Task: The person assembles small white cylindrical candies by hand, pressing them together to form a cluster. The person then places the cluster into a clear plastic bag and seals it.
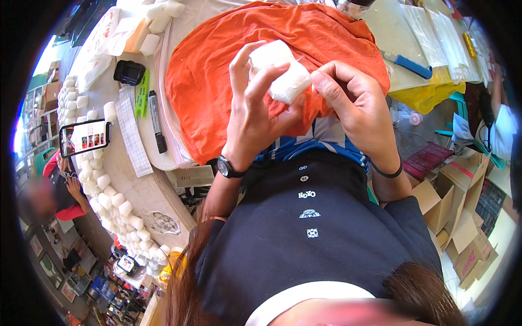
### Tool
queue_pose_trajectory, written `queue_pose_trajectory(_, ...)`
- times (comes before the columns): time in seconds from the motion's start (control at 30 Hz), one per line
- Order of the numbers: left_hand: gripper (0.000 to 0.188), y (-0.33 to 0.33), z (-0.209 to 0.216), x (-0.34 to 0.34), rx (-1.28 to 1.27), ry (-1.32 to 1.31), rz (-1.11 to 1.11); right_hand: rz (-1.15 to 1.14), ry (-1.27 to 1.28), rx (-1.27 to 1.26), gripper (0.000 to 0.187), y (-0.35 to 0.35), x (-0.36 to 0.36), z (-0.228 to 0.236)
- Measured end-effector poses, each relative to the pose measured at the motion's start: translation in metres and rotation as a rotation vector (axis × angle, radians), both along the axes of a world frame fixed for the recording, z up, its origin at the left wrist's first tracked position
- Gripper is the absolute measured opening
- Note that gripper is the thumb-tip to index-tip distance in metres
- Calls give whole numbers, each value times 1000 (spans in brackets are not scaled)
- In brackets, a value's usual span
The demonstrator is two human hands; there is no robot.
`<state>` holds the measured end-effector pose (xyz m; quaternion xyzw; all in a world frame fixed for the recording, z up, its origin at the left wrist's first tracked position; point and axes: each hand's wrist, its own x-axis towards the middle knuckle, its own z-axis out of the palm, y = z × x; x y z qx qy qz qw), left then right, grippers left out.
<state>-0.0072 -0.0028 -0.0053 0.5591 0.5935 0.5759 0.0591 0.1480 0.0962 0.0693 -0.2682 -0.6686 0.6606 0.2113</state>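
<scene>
My left hand (251, 117) is wrapped around a small white folded bundle (283, 73), thumb and fingers closed on it, a black watch on that wrist. My right hand (353, 103) pinches the bundle's right edge with thumb and forefinger; a black band sits on its wrist. Both hands hover over an orange cloth (212, 81) spread on the table in front of me.
A white table (136, 190) curves off to the left with a row of white bundles (109, 195), a phone (84, 137), a black marker (156, 122), a green pen (142, 92) and a black box (129, 72). Cardboard boxes (462, 206) stand right. A person (57, 190) sits far left.
</scene>
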Motion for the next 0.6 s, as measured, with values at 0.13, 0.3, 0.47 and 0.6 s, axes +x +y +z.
queue_pose_trajectory(0.13, 54, -5, 11, 1, -115, 131, 36, -6, -61, -2, 18, 1, 0, -2)
queue_pose_trajectory(0.3, 56, -1, 15, -1, -98, 164, 42, 42, 24, -15, 21, 4, -1, -7)
queue_pose_trajectory(0.47, 58, -2, 12, -4, -65, 173, 61, 69, -26, 8, 23, 9, 3, -12)
queue_pose_trajectory(0.6, 60, 0, 7, -6, -41, 196, 63, 107, -100, -60, 24, 11, 8, -15)
